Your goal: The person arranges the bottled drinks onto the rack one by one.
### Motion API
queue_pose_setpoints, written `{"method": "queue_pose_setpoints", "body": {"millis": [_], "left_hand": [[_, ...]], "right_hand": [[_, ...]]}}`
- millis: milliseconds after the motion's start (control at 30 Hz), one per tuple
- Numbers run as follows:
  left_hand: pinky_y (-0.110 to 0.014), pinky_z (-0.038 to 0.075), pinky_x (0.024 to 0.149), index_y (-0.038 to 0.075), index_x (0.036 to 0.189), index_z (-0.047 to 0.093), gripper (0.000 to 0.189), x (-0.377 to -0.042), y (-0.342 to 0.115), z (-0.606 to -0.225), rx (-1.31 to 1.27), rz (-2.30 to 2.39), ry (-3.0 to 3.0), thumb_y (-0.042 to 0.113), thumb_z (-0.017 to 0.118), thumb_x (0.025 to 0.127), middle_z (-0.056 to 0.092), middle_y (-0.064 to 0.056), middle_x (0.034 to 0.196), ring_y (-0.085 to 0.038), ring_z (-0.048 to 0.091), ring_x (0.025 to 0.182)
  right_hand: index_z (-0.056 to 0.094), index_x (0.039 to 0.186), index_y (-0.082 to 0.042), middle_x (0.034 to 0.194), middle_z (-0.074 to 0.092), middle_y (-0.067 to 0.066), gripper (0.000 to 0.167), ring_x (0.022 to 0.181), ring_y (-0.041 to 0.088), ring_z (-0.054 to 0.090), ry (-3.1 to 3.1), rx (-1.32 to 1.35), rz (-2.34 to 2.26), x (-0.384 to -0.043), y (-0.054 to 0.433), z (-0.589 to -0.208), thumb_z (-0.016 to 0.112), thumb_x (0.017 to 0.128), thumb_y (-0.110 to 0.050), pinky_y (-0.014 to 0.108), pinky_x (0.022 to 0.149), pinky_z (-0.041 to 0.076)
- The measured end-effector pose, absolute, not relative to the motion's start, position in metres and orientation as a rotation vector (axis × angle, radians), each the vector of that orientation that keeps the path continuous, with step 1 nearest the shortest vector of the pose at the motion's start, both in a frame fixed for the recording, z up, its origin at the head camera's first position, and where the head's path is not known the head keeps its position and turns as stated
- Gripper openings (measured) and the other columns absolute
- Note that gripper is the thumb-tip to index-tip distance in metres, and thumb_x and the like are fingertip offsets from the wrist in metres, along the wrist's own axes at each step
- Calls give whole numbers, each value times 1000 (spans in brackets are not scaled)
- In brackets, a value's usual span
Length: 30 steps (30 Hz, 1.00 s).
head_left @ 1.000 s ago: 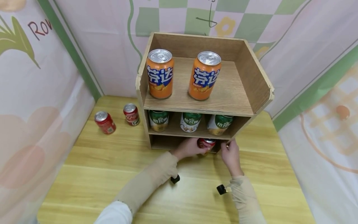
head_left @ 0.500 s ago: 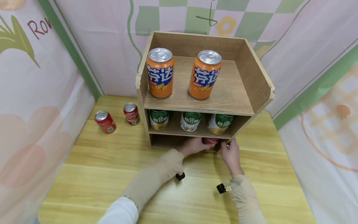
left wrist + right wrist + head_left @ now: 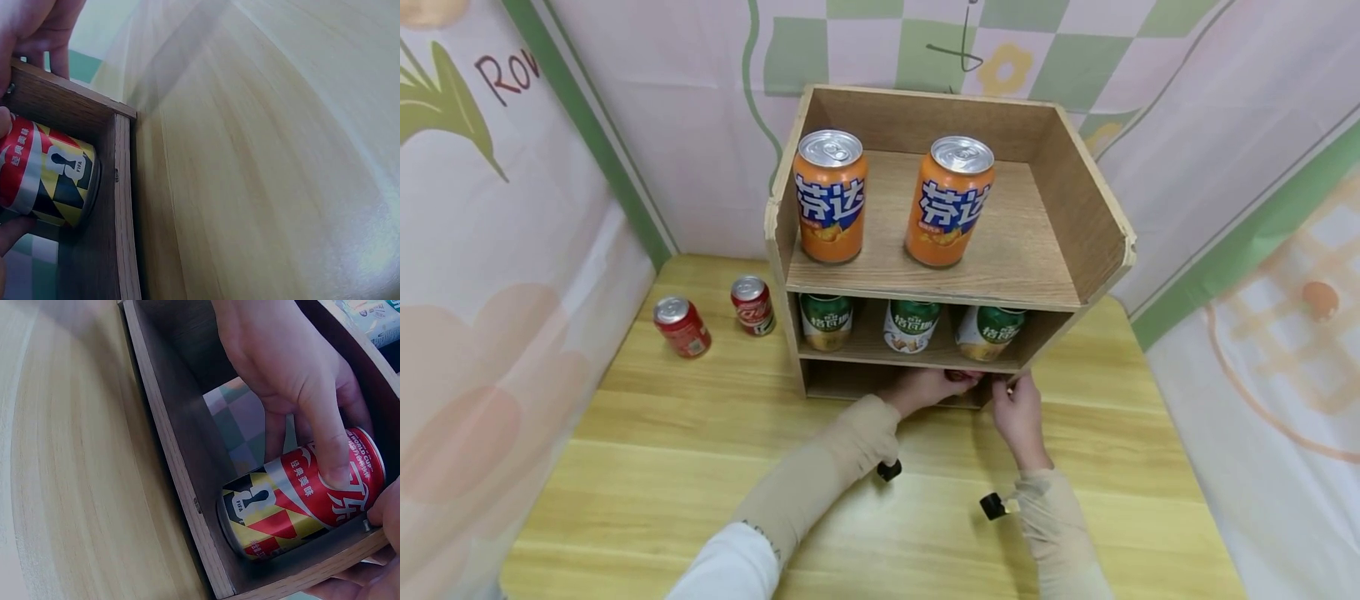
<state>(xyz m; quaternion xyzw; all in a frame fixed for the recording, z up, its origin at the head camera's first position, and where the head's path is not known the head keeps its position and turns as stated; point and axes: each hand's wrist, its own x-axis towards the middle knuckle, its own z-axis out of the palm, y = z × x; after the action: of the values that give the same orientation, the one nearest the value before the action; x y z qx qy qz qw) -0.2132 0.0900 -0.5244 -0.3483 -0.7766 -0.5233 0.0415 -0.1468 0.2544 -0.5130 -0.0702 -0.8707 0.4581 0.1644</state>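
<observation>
Underneath, desk [image 3: 647,500]: carries the wooden shelf [image 3: 1022,233] and, beyond its left side, two red cans [image 3: 752,307].
Wooden shelf: three levels — two orange cans [image 3: 831,208] on top, three green cans [image 3: 912,327] in the middle, the gripped can [image 3: 281,503] in the bottom level.
Side wall [image 3: 69,94]: closes the bottom level's right end.
Left hand [image 3: 925,390]: the nearer one, clamped round the gripped can, thumb across its front.
Right hand [image 3: 1018,421]: near the left, pinching the side wall — whether its thumb touches metal, cannot tell.
Gripped can: upright, long axis vertical, right of the left wrist, just beside the side wall.
</observation>
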Motion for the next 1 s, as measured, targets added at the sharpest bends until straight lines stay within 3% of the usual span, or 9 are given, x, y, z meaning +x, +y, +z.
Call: {"method": "queue_pose_setpoints", "body": {"millis": [333,633,867,1000], "left_hand": [[-18,47,103,-8,126,60,51,-214,93,-526,-1054,-1609,-2341,6,83,83,66,-20,123,-29,63,114],[-17,50,93,-8,125,61,44,-213,91,-524,-1083,-1653,-2355,3,80,86,66,-20,120,-29,65,107],[-19,46,104,-10,140,49,64,-213,88,-524,-1102,-1661,-2368,5,81,86,56,-23,139,-32,58,126],[-23,40,113,-11,147,39,78,-212,86,-523,-1120,-1666,-2364,5,82,85,47,-26,149,-34,49,136]], "right_hand": [[51,123,12,111,61,34,26,105,43,60,-2491,-200,1323,-146,254,-513,47,101,1,59,92,54],[52,121,11,108,62,31,24,101,39,61,-2513,-222,1290,-147,255,-513,47,100,1,50,87,54],[49,129,12,120,59,36,30,111,45,59,-2512,-209,1340,-147,254,-512,46,101,1,58,95,53],[50,127,12,115,61,34,28,105,41,60,-2517,-221,1320,-146,254,-512,47,100,2,50,88,56]]}}
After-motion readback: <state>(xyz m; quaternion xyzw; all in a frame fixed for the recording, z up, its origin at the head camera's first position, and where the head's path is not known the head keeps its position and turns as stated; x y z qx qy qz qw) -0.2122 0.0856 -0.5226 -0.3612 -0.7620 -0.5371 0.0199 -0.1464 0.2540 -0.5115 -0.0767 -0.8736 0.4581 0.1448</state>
